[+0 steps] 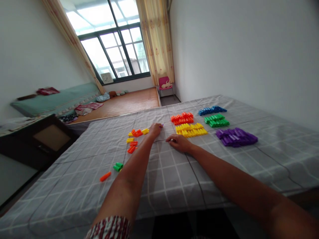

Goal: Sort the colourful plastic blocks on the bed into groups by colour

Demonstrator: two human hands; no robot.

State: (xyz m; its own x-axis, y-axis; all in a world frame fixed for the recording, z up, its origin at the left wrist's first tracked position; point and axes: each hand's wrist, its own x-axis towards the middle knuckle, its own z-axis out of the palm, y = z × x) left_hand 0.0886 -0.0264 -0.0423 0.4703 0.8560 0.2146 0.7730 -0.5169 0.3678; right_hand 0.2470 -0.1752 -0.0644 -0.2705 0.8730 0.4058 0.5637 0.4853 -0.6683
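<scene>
My left hand [155, 129] reaches over the middle of the cloth, its fingers closed on a small purple plastic piece [162, 125] of which only a bit shows. My right hand [178, 142] rests low on the cloth just to the right, its fingers curled together; whatever they may hold is hidden. Close beyond it lies a pile of yellow plastic tubes [191, 130], with orange-red tubes [182, 118] behind. Left of my left arm are loose orange tubes [132, 149], yellow tubes [130, 140], green tubes [118, 166] and a single orange tube [105, 176].
Piles of blue tubes [212, 110], green tubes [216, 120] and purple tubes [236, 137] lie to the right on the grey checked cloth [82, 189]. A dark cabinet [37, 142] stands at left. Behind are a bed platform [132, 102] and a pink chair [163, 81].
</scene>
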